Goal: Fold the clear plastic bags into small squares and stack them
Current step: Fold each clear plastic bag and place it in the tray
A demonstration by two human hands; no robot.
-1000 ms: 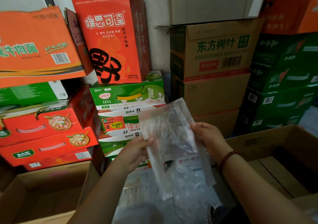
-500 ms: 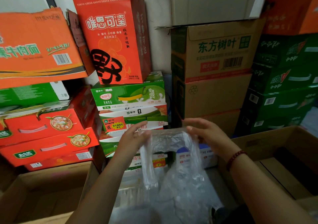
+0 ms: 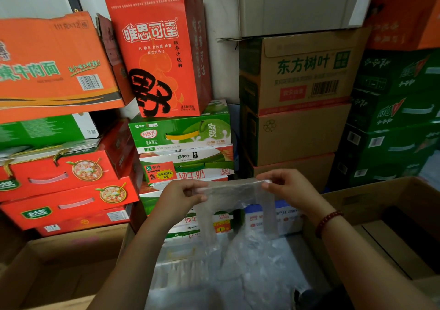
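Clear plastic bag (image 3: 234,194) pinched taut between left hand (image 3: 183,196) and right hand (image 3: 287,187), before stacked cartons (image 3: 297,100).

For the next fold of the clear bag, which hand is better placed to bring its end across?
Probably the right hand. It pinches the clear bag by a top corner with its fingertips, free to swing over. The left hand grips the other end more fully, suiting it as anchor.

Thin clear crinkled plastic bag (image 3: 228,195) was upright 1 s ago, tall strip above the hands; now top folded down, upper edge stretched flat and horizontal btwn both hands. Left hand (image 3: 181,196) and right hand (image 3: 289,188) moved wider apart and up, each pinching a top corner; bag's lower part hangs below.
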